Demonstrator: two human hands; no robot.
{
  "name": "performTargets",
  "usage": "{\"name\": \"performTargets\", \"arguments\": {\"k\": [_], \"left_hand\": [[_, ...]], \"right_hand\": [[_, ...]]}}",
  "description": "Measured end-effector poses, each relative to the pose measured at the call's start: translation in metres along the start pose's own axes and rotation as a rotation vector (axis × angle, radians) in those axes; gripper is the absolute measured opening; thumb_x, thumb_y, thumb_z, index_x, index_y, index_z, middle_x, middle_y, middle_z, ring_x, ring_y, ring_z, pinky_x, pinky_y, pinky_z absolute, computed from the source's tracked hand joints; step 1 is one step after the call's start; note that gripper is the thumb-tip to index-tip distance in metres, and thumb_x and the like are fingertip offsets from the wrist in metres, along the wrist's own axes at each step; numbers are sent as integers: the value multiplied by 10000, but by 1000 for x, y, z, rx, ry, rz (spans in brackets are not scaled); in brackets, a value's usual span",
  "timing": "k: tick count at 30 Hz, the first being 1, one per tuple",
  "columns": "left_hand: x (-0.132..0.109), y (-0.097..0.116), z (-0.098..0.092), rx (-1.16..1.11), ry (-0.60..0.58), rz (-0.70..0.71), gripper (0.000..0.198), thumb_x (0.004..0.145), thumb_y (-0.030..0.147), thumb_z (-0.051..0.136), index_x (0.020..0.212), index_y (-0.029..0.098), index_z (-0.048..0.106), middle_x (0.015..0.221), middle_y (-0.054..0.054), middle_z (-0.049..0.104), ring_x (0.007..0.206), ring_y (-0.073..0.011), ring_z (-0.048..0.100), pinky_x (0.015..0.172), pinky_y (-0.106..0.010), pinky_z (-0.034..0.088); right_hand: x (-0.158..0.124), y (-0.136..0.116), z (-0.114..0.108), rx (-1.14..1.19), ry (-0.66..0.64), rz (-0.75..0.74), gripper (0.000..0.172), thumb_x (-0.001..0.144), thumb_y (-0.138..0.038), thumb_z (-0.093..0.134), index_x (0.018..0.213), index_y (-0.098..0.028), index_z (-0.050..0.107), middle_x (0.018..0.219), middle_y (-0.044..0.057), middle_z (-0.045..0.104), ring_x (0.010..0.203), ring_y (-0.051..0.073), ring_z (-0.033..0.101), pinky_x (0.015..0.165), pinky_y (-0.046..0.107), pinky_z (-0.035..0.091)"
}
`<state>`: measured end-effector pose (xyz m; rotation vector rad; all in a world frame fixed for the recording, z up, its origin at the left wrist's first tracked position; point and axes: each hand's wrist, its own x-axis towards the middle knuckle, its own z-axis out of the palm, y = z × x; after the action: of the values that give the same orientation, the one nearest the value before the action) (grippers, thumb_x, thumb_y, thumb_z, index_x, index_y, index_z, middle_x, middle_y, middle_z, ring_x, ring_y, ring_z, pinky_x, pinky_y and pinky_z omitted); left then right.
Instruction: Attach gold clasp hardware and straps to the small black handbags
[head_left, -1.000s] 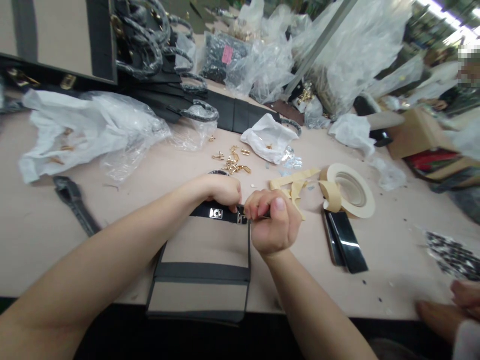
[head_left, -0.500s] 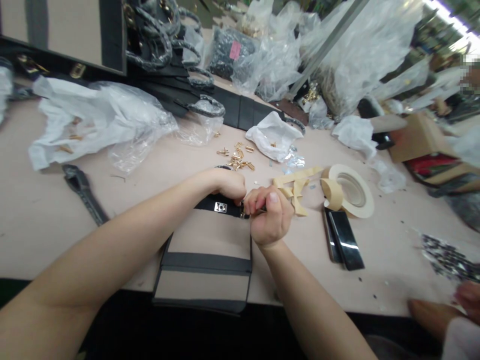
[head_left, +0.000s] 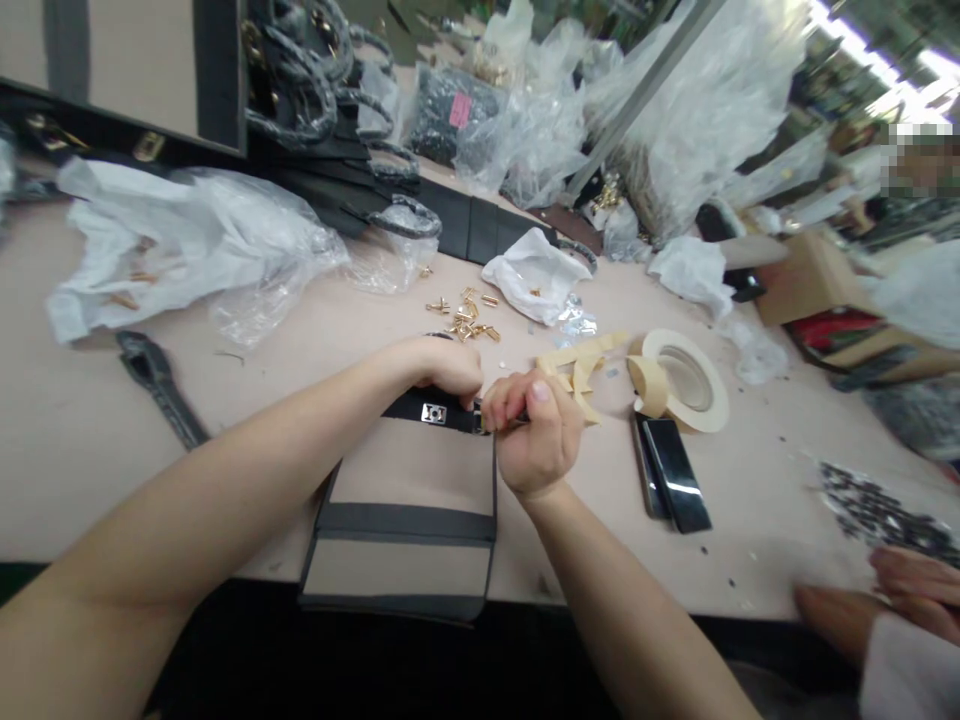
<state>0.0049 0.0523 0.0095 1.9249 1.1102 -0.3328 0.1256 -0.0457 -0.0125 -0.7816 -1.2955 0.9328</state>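
Bends left hand [head_left: 452, 368], with fingers folded narrow and downward, over the black top edge [head_left: 456, 415] of a flat beige panel with dark-grey stripes [head_left: 412, 465], lying at lower centre of the frame, probably to steady that edge; cannot tell about any pinch, because of hidden fingertips. Holds right hand [head_left: 536, 435] in a tight fist just beside, seemingly around a narrow dark piece [head_left: 519, 418], too covered to name, maybe for firm force near a small metal fitting [head_left: 478, 416] between both hands. Shows a silver rectangular metal plate [head_left: 433, 413] on the same edge, left of the fitting. Has loose gold-coloured metal pieces [head_left: 466, 320] above the hands, likely for short reach, and a cream tape roll [head_left: 714, 395] at right of centre, just above two glossy black slabs [head_left: 679, 480].
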Motion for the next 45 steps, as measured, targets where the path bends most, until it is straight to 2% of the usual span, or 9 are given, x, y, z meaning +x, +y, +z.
{"name": "performTargets", "arguments": {"k": [6,10,17,21,25,31,34,38,45], "left_hand": [[-1,0,-2,26,12,-39,470,703,309,717,1090,55,795,882,-161,768,744,-287,695,641,-339,503],[0,0,-2,38,-3,1,465,706,283,713,1120,88,796,942,-138,781,803,-272,706,664,-315,510],[2,1,-2,40,-4,-34,455,736,281,735,1130,60,790,866,-161,769,685,-280,683,624,-350,497],[2,-2,0,14,4,-14,409,746,260,729,1100,68,801,856,-143,772,721,-252,676,667,-322,500],[0,-1,-1,32,-6,-11,430,756,293,719,1115,70,797,877,-143,775,737,-254,674,642,-316,488],[0,2,-2,89,-9,-34,463,749,315,732,1114,36,794,788,-156,745,667,-281,676,614,-348,491],[0,3,-2,76,-11,-41,464,732,307,744,1120,57,803,856,-156,767,720,-284,703,666,-342,518],[2,0,-2,52,-21,-5,483,729,279,712,1168,99,803,968,-130,795,789,-261,707,696,-312,517],[3,-1,0,-22,9,9,441,701,326,726,1075,116,829,954,-113,802,852,-254,689,716,-297,497]], "right_hand": [[10,0,1,-3,-11,7,433,1042,-427,514,650,-243,497,511,-32,462,456,146,462,479,309,391],[14,0,0,63,22,-7,421,1048,-393,498,658,-235,507,517,-36,459,447,138,465,456,289,373],[17,1,-2,126,-6,38,402,1057,-290,478,666,-217,531,517,-35,466,444,129,453,450,279,340],[13,1,1,134,21,-25,398,1061,-316,480,678,-223,528,530,-39,465,454,129,458,476,291,369],[10,2,4,72,-24,29,406,1056,-324,494,663,-225,526,507,-39,460,439,133,459,455,292,354],[15,2,3,108,28,-4,399,1041,-349,497,660,-231,516,505,-39,461,433,136,459,453,289,372],[18,-1,1,78,19,41,422,1048,-386,498,655,-233,503,503,-41,454,429,132,451,450,284,372],[13,-2,1,86,81,-14,447,1044,-517,470,689,-246,491,523,-49,434,437,139,432,458,294,377],[5,-3,2,132,82,-3,386,1028,-393,522,680,-226,534,549,-32,446,472,140,439,485,295,347]]}}
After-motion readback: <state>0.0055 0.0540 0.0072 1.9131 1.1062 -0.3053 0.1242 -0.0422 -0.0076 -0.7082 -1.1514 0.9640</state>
